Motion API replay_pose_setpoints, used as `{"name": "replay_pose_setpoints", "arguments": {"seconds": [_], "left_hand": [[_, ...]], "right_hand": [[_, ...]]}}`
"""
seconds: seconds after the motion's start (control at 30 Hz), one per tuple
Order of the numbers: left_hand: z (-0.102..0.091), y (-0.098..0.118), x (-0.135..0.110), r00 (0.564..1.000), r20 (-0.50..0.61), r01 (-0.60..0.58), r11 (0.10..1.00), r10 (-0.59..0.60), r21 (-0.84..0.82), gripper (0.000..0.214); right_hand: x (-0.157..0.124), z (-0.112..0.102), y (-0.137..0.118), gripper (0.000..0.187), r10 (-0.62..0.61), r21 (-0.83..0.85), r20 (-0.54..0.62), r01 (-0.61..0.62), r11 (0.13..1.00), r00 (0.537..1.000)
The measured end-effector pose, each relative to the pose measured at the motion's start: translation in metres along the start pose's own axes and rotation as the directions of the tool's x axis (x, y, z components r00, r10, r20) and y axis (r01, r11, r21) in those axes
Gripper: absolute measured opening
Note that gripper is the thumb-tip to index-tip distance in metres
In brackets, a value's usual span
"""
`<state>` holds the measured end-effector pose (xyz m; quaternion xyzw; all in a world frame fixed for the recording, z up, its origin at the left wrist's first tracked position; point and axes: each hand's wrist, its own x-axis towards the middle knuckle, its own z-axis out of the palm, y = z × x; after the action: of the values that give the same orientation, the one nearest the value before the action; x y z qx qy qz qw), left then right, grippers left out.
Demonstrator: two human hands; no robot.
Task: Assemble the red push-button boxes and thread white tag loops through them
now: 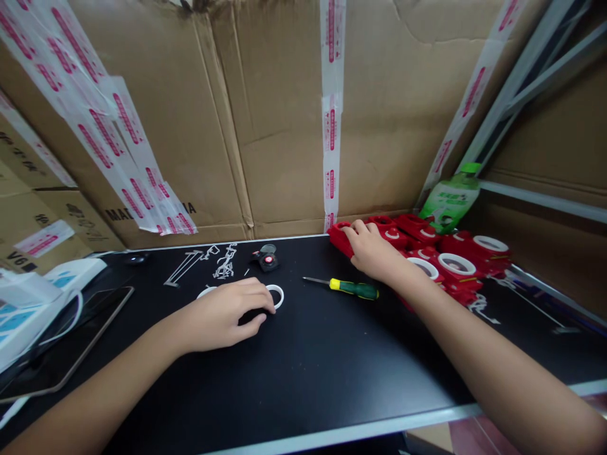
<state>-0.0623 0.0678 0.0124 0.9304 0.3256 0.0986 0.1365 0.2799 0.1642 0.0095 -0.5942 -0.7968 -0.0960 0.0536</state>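
Observation:
My left hand is low over the black tabletop, its fingers loosely curved and the thumb apart, with nothing seen between them. Just beyond its fingertips lies a white ring, and part of another white ring shows behind the wrist. On the right, my right hand has its fingers closed over the left end of a red plastic housing; the fingertips' underside is hidden. More red housings with white round rims are bunched beside that forearm. A green and yellow screwdriver lies between my hands.
Behind the table stands a large cardboard box. A small black device and white wire pieces lie at the back. At left are a phone and a white power strip; a green bottle stands back right.

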Motion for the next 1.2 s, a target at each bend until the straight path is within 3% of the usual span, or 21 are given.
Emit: {"name": "replay_pose_setpoints", "arguments": {"seconds": [0.2,0.53,0.8,0.9,0.97,1.07,1.13,1.2], "left_hand": [[0.0,-0.001,0.0,1.0,-0.007,-0.002,1.0,0.002,0.003,0.019],[-0.001,-0.004,-0.001,1.0,-0.008,-0.009,1.0,0.009,-0.002,0.019],[0.004,-0.018,0.0,1.0,-0.012,0.018,1.0,-0.018,-0.009,0.013],[0.004,-0.021,0.0,0.996,-0.068,0.061,0.998,-0.061,0.002,0.013],[0.002,-0.024,0.0,0.987,-0.143,0.074,0.997,-0.07,0.027,0.017],[-0.004,-0.027,-0.002,0.927,-0.346,0.18,0.981,-0.147,0.067,0.017],[-0.009,-0.027,-0.003,0.815,-0.527,0.306,0.951,-0.241,0.038,0.018],[-0.014,-0.024,-0.004,0.694,-0.656,0.378,0.926,-0.297,-0.019,0.023]], "right_hand": [[-0.007,0.001,-0.004,0.066,-0.033,0.064,0.038,0.031,0.998,0.999],[-0.002,-0.001,0.0,0.054,0.059,0.046,0.131,-0.066,0.997,0.99],[-0.001,-0.006,0.002,0.053,0.028,0.064,0.097,-0.035,0.997,0.995],[-0.005,-0.015,-0.001,0.052,0.006,0.096,0.041,-0.01,0.995,0.999],[-0.01,-0.023,-0.007,0.051,-0.079,0.208,-0.03,0.083,0.975,0.996],[-0.02,-0.032,-0.022,0.049,-0.354,0.437,-0.104,0.362,0.823,0.93],[-0.029,-0.036,-0.036,0.046,-0.526,0.479,-0.077,0.495,0.725,0.847],[-0.036,-0.038,-0.05,0.043,-0.613,0.451,-0.042,0.562,0.693,0.789]]}}
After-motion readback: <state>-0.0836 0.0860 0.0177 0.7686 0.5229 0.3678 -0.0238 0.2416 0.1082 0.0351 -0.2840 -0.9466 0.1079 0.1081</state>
